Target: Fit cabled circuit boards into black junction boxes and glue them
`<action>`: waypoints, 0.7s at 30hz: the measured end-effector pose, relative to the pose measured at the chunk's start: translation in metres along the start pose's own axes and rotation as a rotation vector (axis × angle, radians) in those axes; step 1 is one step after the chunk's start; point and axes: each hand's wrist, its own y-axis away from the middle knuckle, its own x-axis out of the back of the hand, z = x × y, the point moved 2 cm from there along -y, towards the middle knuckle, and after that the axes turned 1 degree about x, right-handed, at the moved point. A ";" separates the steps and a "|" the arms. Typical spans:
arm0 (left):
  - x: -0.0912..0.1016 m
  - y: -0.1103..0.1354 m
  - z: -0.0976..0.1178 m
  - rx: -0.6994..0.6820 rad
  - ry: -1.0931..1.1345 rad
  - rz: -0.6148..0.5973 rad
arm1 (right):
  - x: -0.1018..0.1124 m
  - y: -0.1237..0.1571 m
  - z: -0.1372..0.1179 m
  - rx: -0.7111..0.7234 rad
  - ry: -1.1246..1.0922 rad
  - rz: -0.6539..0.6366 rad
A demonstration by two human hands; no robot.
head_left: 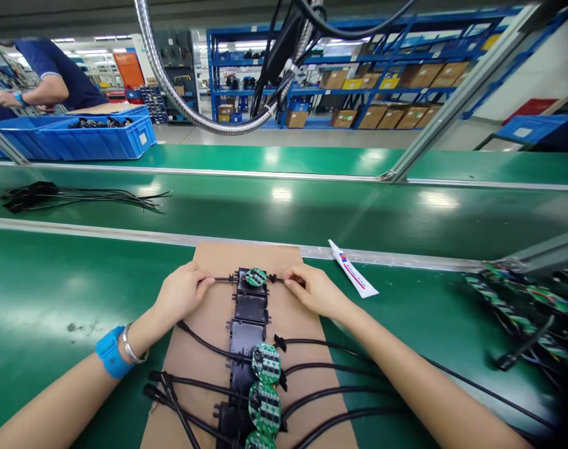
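My left hand (183, 290) pinches a black cable (224, 279) on the left of the farthest black plastic housing (243, 287). On the other side, my right hand (312, 288) grips the cable (279, 280) that leaves the same housing. A round green circuit board (255, 277) sits on that housing, between my hands. Nearer to me, more black housings (250, 337) stand in a column on a brown cardboard sheet (204, 343). Several of them carry round boards (265, 363), with black cables (330, 368) running out to both sides.
A white glue tube (353, 269) lies right of the cardboard. Wired circuit boards (522, 312) are heaped at the right, and a bundle of black cables (45, 194) lies far left. Blue bins (101, 140) stand behind, near another person (62, 75). A metal hose (166, 81) hangs overhead.
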 end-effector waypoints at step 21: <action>0.002 0.033 0.015 -0.269 -0.136 -0.003 | -0.009 0.026 -0.042 0.166 0.145 -0.013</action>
